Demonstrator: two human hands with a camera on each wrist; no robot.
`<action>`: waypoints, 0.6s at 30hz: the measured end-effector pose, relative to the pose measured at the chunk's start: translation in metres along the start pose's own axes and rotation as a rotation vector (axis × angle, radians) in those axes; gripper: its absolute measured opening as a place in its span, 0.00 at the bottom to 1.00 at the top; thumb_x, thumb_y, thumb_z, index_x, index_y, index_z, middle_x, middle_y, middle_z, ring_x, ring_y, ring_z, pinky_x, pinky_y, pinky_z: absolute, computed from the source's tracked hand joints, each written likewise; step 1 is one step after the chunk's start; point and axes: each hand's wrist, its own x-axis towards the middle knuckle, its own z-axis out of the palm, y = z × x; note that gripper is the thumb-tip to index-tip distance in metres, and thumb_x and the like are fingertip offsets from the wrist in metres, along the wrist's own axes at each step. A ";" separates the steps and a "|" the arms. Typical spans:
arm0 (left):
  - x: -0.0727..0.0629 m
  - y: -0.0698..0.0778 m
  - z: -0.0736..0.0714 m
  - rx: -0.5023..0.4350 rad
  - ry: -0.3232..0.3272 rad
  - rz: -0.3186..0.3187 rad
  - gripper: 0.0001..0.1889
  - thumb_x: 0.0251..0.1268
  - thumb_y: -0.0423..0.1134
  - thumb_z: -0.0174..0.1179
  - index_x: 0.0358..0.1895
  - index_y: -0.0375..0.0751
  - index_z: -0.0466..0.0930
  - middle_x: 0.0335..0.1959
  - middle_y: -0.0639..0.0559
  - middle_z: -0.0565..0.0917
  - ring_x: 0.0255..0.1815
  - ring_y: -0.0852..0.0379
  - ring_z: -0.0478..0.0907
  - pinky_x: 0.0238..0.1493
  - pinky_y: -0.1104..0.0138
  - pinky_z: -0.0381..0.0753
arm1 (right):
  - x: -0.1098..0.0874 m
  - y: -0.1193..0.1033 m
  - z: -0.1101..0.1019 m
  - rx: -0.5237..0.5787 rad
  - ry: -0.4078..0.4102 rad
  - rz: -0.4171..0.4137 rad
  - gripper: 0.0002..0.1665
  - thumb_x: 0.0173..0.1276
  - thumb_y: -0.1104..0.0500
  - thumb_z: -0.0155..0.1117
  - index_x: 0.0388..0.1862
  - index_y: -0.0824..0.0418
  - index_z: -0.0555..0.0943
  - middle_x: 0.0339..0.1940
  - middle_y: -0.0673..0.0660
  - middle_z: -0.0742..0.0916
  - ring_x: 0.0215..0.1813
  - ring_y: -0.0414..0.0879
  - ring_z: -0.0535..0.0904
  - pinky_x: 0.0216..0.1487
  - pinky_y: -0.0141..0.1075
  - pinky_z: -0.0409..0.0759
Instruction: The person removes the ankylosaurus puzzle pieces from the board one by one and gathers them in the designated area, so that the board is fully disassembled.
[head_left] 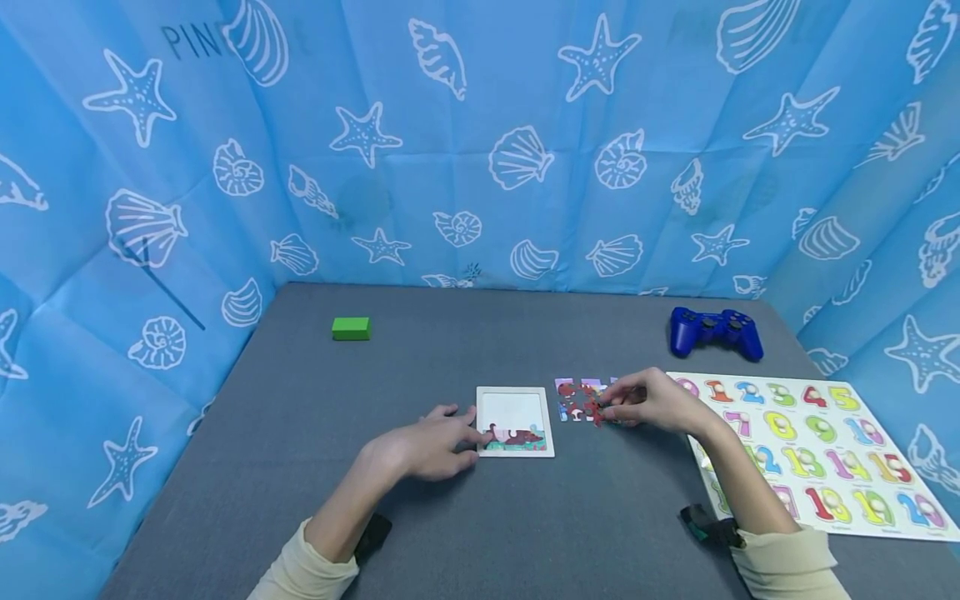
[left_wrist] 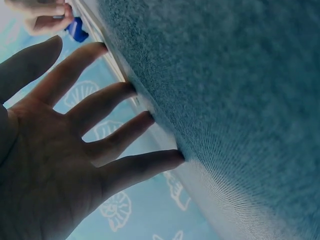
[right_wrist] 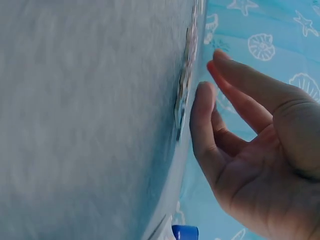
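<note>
A small white puzzle tray (head_left: 514,410) lies on the table, with a strip of joined pieces (head_left: 517,437) showing a brown animal along its near edge. My left hand (head_left: 433,443) is beside the tray's left side, its index finger at the lower left corner. In the left wrist view, its spread fingers (left_wrist: 102,102) reach down to the table surface. Just right of the tray lie several loose jigsaw pieces (head_left: 567,390). My right hand (head_left: 651,402) hovers over their right part, covering some. In the right wrist view, its fingers are loosely bent, thumb and fingertips apart, with nothing visible between them.
A white number board (head_left: 806,454) with colourful knobbed numerals lies right of my right hand. Behind it sits a blue game controller (head_left: 715,332). A green block (head_left: 351,328) stands at the back left. A blue shell-patterned curtain (head_left: 480,208) borders the grey table (head_left: 300,467).
</note>
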 end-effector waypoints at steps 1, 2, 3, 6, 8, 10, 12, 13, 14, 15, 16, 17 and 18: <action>0.000 0.000 0.000 0.007 0.001 0.002 0.22 0.86 0.46 0.57 0.77 0.57 0.79 0.91 0.47 0.58 0.93 0.39 0.47 0.87 0.34 0.54 | 0.001 -0.001 0.001 0.007 0.002 -0.006 0.14 0.75 0.60 0.74 0.54 0.66 0.90 0.39 0.58 0.91 0.31 0.37 0.82 0.33 0.32 0.84; 0.000 0.000 0.001 0.012 0.002 0.004 0.23 0.86 0.47 0.57 0.78 0.57 0.78 0.91 0.46 0.58 0.93 0.38 0.47 0.87 0.34 0.55 | 0.001 -0.001 0.003 0.018 0.001 -0.017 0.14 0.75 0.60 0.74 0.55 0.66 0.90 0.40 0.59 0.92 0.32 0.37 0.82 0.33 0.32 0.84; 0.000 0.000 0.001 0.018 0.005 0.009 0.23 0.86 0.47 0.57 0.78 0.57 0.77 0.91 0.45 0.58 0.93 0.38 0.48 0.87 0.35 0.56 | 0.002 -0.002 0.004 0.028 0.004 -0.024 0.14 0.75 0.60 0.74 0.54 0.65 0.90 0.40 0.60 0.92 0.32 0.37 0.82 0.34 0.32 0.85; -0.001 0.000 0.002 0.037 0.013 0.028 0.25 0.85 0.47 0.57 0.80 0.56 0.76 0.90 0.43 0.58 0.93 0.39 0.49 0.87 0.38 0.59 | 0.005 -0.004 0.009 0.045 0.007 -0.056 0.14 0.75 0.60 0.74 0.54 0.66 0.90 0.42 0.62 0.93 0.33 0.38 0.83 0.34 0.33 0.86; -0.001 0.002 0.002 0.050 0.016 0.040 0.25 0.85 0.46 0.58 0.80 0.55 0.75 0.90 0.42 0.58 0.93 0.40 0.51 0.88 0.40 0.60 | 0.007 -0.005 0.011 0.065 0.005 -0.071 0.14 0.75 0.61 0.74 0.54 0.67 0.90 0.43 0.63 0.93 0.34 0.39 0.85 0.36 0.34 0.88; -0.002 0.003 0.003 0.060 0.015 0.044 0.26 0.85 0.46 0.58 0.81 0.53 0.74 0.90 0.42 0.58 0.92 0.42 0.52 0.88 0.42 0.61 | 0.009 -0.008 0.014 0.083 -0.003 -0.077 0.14 0.75 0.61 0.73 0.55 0.68 0.89 0.43 0.64 0.93 0.36 0.40 0.87 0.37 0.35 0.89; -0.003 0.004 0.002 0.063 0.013 0.045 0.27 0.84 0.46 0.59 0.81 0.52 0.73 0.90 0.42 0.59 0.92 0.43 0.54 0.88 0.44 0.61 | 0.011 -0.011 0.017 0.097 -0.012 -0.085 0.15 0.75 0.62 0.73 0.55 0.69 0.88 0.44 0.66 0.93 0.37 0.42 0.88 0.39 0.36 0.90; -0.003 0.005 0.002 0.063 0.010 0.045 0.27 0.85 0.46 0.58 0.82 0.52 0.73 0.90 0.41 0.59 0.92 0.44 0.55 0.88 0.45 0.61 | 0.012 -0.012 0.019 0.105 -0.017 -0.090 0.15 0.75 0.62 0.73 0.55 0.69 0.88 0.44 0.66 0.93 0.37 0.42 0.89 0.39 0.36 0.91; -0.004 0.007 0.002 0.065 0.007 0.047 0.27 0.85 0.46 0.58 0.82 0.51 0.72 0.90 0.41 0.59 0.92 0.44 0.56 0.88 0.45 0.62 | 0.014 -0.014 0.020 0.104 -0.018 -0.095 0.15 0.75 0.62 0.73 0.55 0.70 0.88 0.44 0.66 0.93 0.37 0.43 0.89 0.39 0.37 0.91; -0.005 0.008 0.002 0.069 0.004 0.049 0.28 0.85 0.47 0.58 0.82 0.51 0.71 0.90 0.41 0.60 0.91 0.44 0.57 0.88 0.46 0.63 | 0.015 -0.016 0.021 0.107 -0.020 -0.099 0.15 0.75 0.62 0.73 0.55 0.70 0.88 0.45 0.67 0.92 0.37 0.44 0.89 0.40 0.37 0.91; -0.006 0.009 0.002 0.074 0.000 0.051 0.29 0.85 0.47 0.58 0.83 0.51 0.70 0.89 0.40 0.60 0.91 0.45 0.59 0.88 0.46 0.63 | 0.017 -0.018 0.023 0.108 -0.022 -0.102 0.15 0.75 0.62 0.73 0.55 0.69 0.88 0.46 0.67 0.92 0.38 0.44 0.89 0.40 0.38 0.91; -0.007 0.011 0.001 0.081 -0.005 0.049 0.29 0.85 0.47 0.58 0.83 0.51 0.69 0.89 0.41 0.61 0.90 0.45 0.60 0.87 0.46 0.64 | 0.018 -0.020 0.025 0.112 -0.024 -0.107 0.15 0.75 0.62 0.73 0.55 0.70 0.88 0.46 0.67 0.92 0.38 0.45 0.89 0.40 0.38 0.91; -0.008 0.013 0.001 0.090 -0.011 0.048 0.30 0.85 0.48 0.58 0.84 0.52 0.68 0.89 0.41 0.61 0.90 0.45 0.60 0.87 0.46 0.64 | 0.020 -0.021 0.026 0.123 -0.027 -0.107 0.15 0.75 0.62 0.73 0.55 0.70 0.88 0.47 0.67 0.92 0.39 0.46 0.90 0.41 0.39 0.92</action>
